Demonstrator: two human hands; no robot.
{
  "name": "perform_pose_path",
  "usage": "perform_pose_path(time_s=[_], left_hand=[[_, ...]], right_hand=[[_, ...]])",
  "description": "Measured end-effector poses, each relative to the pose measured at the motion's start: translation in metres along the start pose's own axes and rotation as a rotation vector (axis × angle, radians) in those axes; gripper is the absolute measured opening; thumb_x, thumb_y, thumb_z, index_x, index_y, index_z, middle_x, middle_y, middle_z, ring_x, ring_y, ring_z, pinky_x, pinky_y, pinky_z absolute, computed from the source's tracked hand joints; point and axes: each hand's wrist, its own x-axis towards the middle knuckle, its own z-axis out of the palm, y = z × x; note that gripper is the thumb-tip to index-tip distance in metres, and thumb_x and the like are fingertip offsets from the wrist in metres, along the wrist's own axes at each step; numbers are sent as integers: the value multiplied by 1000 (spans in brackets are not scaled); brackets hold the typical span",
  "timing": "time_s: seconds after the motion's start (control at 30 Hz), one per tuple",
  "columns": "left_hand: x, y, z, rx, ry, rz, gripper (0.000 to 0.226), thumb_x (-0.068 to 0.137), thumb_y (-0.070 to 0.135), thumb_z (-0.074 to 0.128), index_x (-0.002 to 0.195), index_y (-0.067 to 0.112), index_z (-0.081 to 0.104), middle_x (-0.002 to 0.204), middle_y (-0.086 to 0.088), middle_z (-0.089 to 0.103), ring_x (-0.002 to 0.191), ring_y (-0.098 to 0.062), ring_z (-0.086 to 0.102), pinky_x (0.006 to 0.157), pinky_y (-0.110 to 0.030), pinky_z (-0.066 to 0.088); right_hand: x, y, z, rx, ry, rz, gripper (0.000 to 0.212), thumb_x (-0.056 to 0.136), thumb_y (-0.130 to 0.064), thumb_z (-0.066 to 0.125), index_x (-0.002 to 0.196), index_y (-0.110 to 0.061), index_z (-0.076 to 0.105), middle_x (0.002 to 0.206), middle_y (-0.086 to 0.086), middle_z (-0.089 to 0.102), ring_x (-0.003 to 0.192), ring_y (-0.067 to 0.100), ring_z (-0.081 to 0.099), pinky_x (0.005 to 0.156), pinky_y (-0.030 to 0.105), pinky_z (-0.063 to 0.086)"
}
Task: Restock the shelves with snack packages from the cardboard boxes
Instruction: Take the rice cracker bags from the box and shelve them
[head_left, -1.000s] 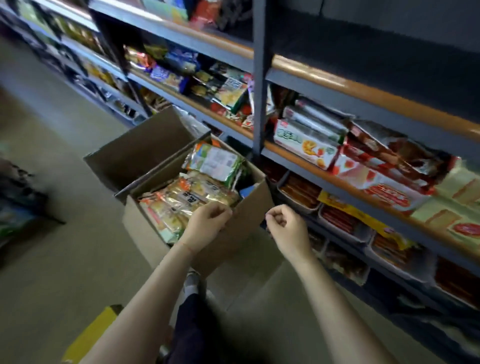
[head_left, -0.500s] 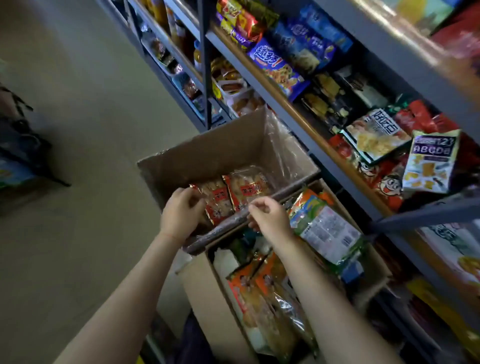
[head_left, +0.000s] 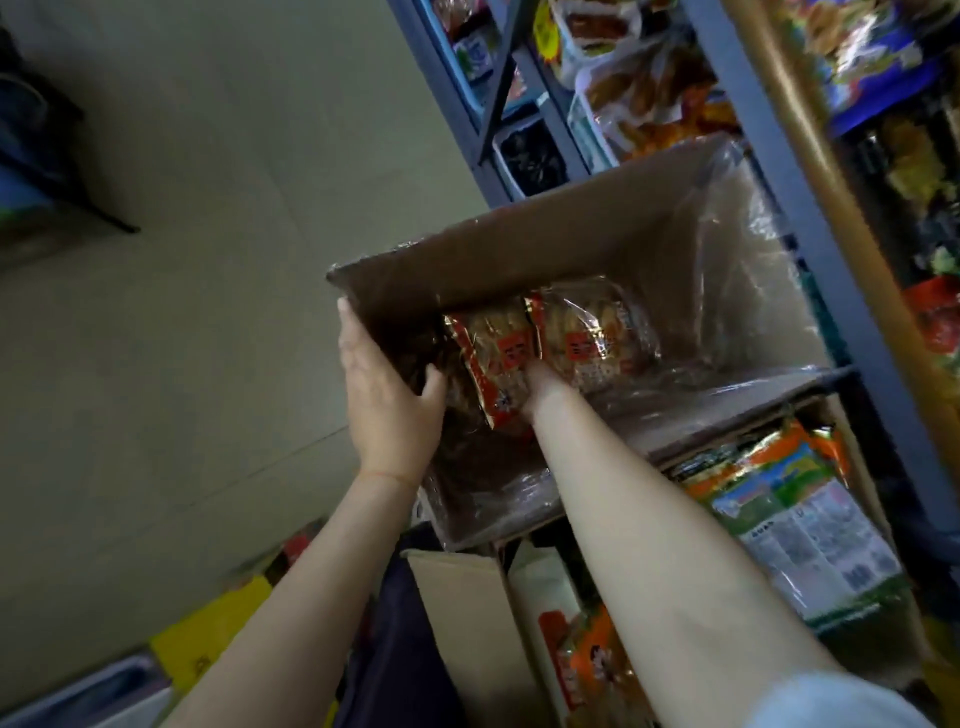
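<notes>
An open cardboard box (head_left: 519, 249) lined with clear plastic sits on top of a second cardboard box (head_left: 467, 623), beside the shelving. Two red snack packets lie in the upper box. My left hand (head_left: 387, 395) grips that box's left wall, thumb inside. My right hand (head_left: 543, 387) reaches into the box and holds the nearer red snack packet (head_left: 493, 364); its fingers are hidden behind the packet. The other red packet (head_left: 587, 338) lies just to the right. The lower box holds several packets, among them a green and orange one (head_left: 789, 509).
Blue metal shelves (head_left: 769, 119) packed with snack bags run along the right side, right behind the boxes. Bare floor (head_left: 208, 260) stretches to the left. A yellow object (head_left: 218, 634) lies on the floor at the lower left, and a dark rack foot (head_left: 104, 218) at the upper left.
My view has swung left and down onto the upper box. My left hand moved from the box's front edge to its left wall. My right hand went into the box onto a red packet.
</notes>
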Motion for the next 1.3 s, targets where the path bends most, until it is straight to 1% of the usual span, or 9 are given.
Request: perform_pose_path(time_s=[0.17, 0.37, 0.47, 0.53, 0.7, 0.8, 0.97, 1.13, 1.3], left_hand=[[-1, -5, 1, -19, 7, 12, 99, 86, 9, 74, 160, 3, 8, 166, -13, 20, 150, -19, 20, 107, 5, 12], [-1, -11, 5, -29, 27, 28, 97, 86, 7, 73, 159, 0, 10, 164, -17, 22, 150, -26, 23, 103, 9, 10], [0, -9, 3, -28, 24, 48, 96, 85, 5, 71, 159, 0, 10, 164, -20, 21, 151, -30, 22, 114, -2, 11], [0, -4, -1, 4, 34, 76, 93, 85, 8, 69, 159, 0, 13, 163, -24, 19, 151, -37, 20, 124, -27, 16], [-10, 11, -13, 207, 104, 270, 84, 84, 26, 66, 157, 5, 28, 162, -26, 22, 151, -43, 18, 122, -50, 15], [-26, 32, -21, 141, 103, 351, 74, 87, 31, 60, 153, 5, 37, 161, -24, 26, 151, -42, 21, 123, -45, 13], [-72, 92, -42, -10, 49, 548, 65, 89, 29, 60, 145, -1, 47, 156, -30, 31, 146, -45, 29, 122, -54, 24], [-161, 174, -69, 104, 32, 1077, 76, 85, 44, 73, 149, 11, 48, 160, -24, 30, 151, -43, 23, 121, -59, 20], [-275, 253, -89, 335, -147, 1362, 77, 76, 61, 61, 143, 24, 56, 151, -11, 50, 145, -35, 39, 119, -64, 18]], right_hand=[[22, 17, 10, -10, 36, 78, 39, 102, -37, 45, 129, -10, 51, 130, 16, 56, 130, 35, 49, 111, 48, 35], [29, 17, 5, 67, 62, 196, 51, 87, -41, 72, 125, -17, 47, 117, 14, 52, 114, 35, 52, 90, 45, 43], [14, 14, 2, 204, 35, 122, 51, 91, -31, 70, 133, -13, 47, 105, 15, 53, 87, 29, 57, 66, 38, 55], [-3, 11, -2, 247, 5, 80, 50, 92, -26, 69, 135, -11, 50, 98, 14, 54, 74, 23, 54, 48, 31, 52], [-82, 3, -31, 221, -197, -63, 19, 92, -1, 64, 110, 0, 58, 102, 21, 61, 88, 32, 63, 77, 41, 61], [-133, 14, -62, -41, -261, -306, 22, 89, 3, 66, 110, -3, 62, 102, 15, 69, 93, 28, 68, 70, 34, 63], [-226, 39, -144, -820, 199, -1139, 20, 87, -16, 71, 74, -21, 56, 69, -8, 56, 59, 1, 48, 53, 16, 36], [-329, 80, -251, -864, 570, -1507, 21, 89, -17, 71, 75, -13, 56, 74, -6, 46, 67, 16, 44, 57, 30, 25], [-430, 143, -351, -827, 614, -1639, 15, 80, -15, 80, 77, -12, 66, 75, -3, 55, 71, 8, 46, 61, 27, 29]])
